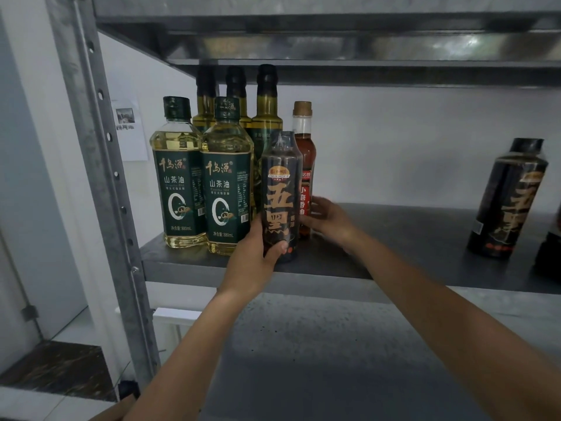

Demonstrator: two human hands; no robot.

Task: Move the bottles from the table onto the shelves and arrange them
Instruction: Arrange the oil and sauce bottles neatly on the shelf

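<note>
**Dark btl at shelf front, both hands at it**

L hand (258, 253) grips dark btl (281, 196) low on its body, thumb across the front, fingers gone round the back. Btl upright at front edge of the shelf (394, 238); can't tell if base is fully down.

R hand (326, 218) at 3 o'clock of the dark btl, fingers curled in toward its right side and toward the red-label btl (305, 159) standing just behind. Can't tell which of the two it touches, or whether it holds anything.

At 9 o'clock of dark btl: two green-label oil btls (228, 183), side by side, yellow oil, green caps, the nearer one just beside the dark btl. At 11–12 o'clock, behind: three tall dark-capped btls (267, 110) in a row against the back wall.

Second dark btl (507, 199) far off at 3 o'clock, same shelf, well apart from the group (same gold lettering).

Lower shelf (334, 360) at 6 o'clock under both forearms. Perforated steel post (100, 147) at 9 o'clock; paper note (129, 129) on wall behind it.
</note>
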